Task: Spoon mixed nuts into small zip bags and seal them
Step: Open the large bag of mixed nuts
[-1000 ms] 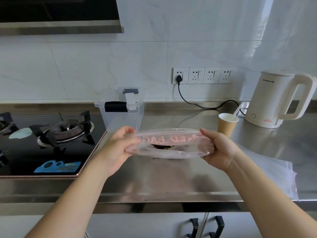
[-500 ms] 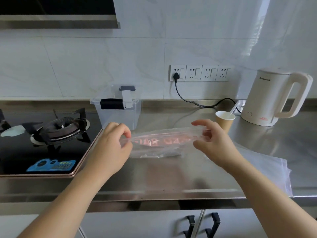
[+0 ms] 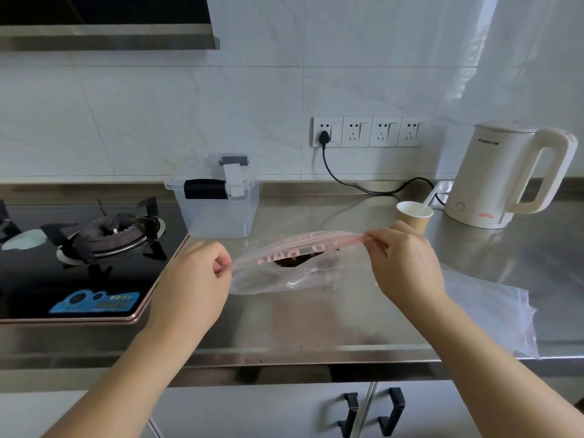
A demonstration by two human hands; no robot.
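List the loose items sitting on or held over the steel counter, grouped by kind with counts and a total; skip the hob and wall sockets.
Zip bag with nuts, pinched by left hand and right hand: 1
Stack of empty bags: 1
Clear lidded box: 1
Paper cup: 1
Spoon in the cup: 1
Kettle: 1
Total: 6

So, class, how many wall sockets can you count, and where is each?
4, in one row on the wall: first, plugged; second; third; fourth, nearest the kettle.
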